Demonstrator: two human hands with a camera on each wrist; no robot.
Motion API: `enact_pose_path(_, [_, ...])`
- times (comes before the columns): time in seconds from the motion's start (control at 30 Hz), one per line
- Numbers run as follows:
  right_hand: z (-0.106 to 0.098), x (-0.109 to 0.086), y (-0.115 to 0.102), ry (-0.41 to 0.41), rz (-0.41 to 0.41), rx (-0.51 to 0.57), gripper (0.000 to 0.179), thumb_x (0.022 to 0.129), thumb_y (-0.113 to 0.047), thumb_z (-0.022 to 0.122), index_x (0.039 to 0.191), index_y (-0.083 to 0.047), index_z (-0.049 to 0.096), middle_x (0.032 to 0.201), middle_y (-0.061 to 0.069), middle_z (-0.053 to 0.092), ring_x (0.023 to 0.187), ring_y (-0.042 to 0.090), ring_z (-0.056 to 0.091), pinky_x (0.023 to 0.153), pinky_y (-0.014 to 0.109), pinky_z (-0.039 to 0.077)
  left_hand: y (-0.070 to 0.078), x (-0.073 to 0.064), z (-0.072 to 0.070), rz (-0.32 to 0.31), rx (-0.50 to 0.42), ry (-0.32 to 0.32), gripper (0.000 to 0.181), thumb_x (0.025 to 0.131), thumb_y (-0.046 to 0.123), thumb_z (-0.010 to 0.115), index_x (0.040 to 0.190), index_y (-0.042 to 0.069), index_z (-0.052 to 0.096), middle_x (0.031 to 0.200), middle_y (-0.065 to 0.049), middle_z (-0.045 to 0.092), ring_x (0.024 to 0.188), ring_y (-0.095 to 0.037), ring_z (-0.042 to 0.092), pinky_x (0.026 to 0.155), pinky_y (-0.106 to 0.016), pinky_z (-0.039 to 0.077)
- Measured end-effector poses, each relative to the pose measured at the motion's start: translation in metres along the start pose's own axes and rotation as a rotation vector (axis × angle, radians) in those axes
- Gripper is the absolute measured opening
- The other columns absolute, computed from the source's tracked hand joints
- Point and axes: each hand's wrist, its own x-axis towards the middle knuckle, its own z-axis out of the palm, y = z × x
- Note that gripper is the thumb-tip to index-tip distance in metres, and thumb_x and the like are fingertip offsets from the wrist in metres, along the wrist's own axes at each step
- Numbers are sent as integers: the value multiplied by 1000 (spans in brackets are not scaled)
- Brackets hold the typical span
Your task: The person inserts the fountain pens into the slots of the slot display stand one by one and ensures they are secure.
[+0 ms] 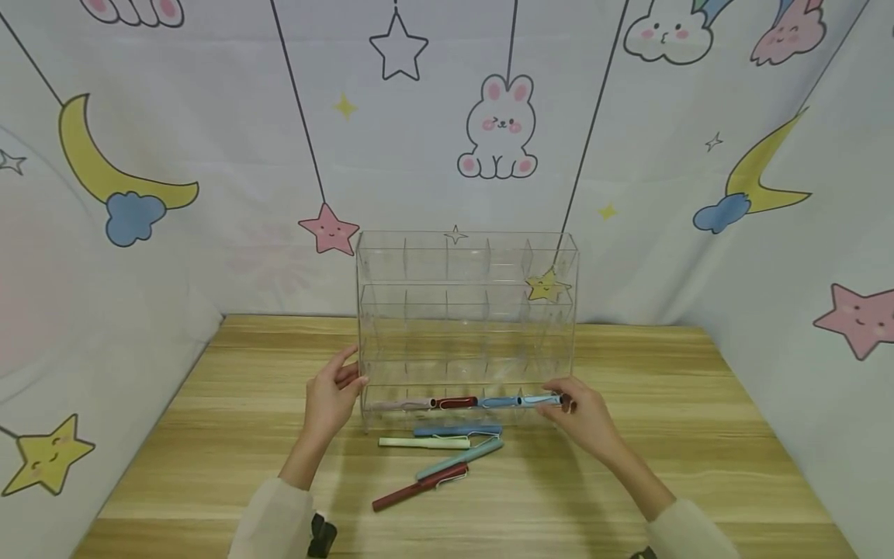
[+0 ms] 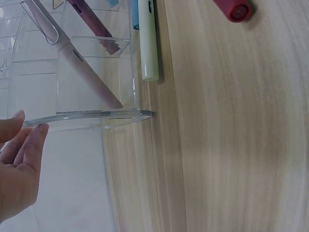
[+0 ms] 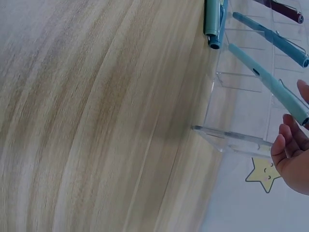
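Note:
A clear acrylic pen rack [image 1: 468, 373] with several tiers stands on the wooden table. My left hand [image 1: 331, 400] grips its left side panel, thumb and fingers on the panel's edge in the left wrist view. Four pens lie in a row in the lowest tier: a pale pink pen [image 2: 87, 75], a dark red pen [image 1: 457, 403], a blue pen [image 1: 498, 402] and a light blue pen [image 3: 265, 79]. At the rack's right end, my right hand [image 1: 583, 411] pinches the capped end of the light blue pen between thumb and fingers.
In front of the rack lie a blue pen [image 1: 454, 431], a pale green pen [image 1: 422, 443], a teal pen [image 1: 454, 460] and a dark red pen [image 1: 415, 489]. Behind the table hangs a printed white cloth [image 1: 419, 163].

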Motion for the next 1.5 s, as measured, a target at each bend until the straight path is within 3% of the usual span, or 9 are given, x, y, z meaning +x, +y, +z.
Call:
enact_pose_path(0.43, [-10, -5, 5, 22, -23, -6, 7, 80, -3, 69, 85, -2, 63, 68, -6, 51, 58, 5, 42, 45, 19, 39, 1, -2, -1, -31, -5, -19, 52, 82, -6, 63, 131, 3, 47, 106, -26, 61, 96, -35, 61, 74, -29, 55])
enact_pose_path(0.9, [-13, -5, 2, -13, -2, -4, 15, 76, 4, 70, 89, 0, 64, 71, -4, 55, 62, 6, 48, 50, 20, 45, 1, -1, 0, -37, -22, -23, 53, 82, -8, 62, 132, 3, 47, 106, -27, 61, 97, -35, 61, 75, -28, 55])
enact_pose_path(1.2, [-16, -11, 6, 12, 3, 13, 22, 75, 2, 72, 94, 1, 63, 74, -2, 58, 65, 7, 52, 53, 20, 47, 2, -1, 0, -40, -18, -15, 53, 82, -8, 63, 131, 2, 48, 107, -27, 61, 96, -35, 61, 75, -28, 55])
enact_pose_path(1.33, [-16, -18, 11, -22, 22, -7, 18, 75, 3, 71, 91, 1, 63, 74, -3, 58, 65, 6, 52, 54, 20, 48, 1, 0, 0, -27, -13, -6, 52, 81, -8, 63, 130, 2, 48, 106, -27, 61, 96, -36, 61, 75, -29, 55])
enact_pose_path(1.5, [-11, -28, 15, -138, 51, -10, 11, 78, 1, 69, 87, 0, 64, 74, -5, 60, 66, 5, 52, 56, 20, 48, 0, 0, 1, -20, -8, -3, 52, 81, -8, 63, 130, 2, 49, 106, -27, 61, 95, -36, 61, 74, -29, 55])
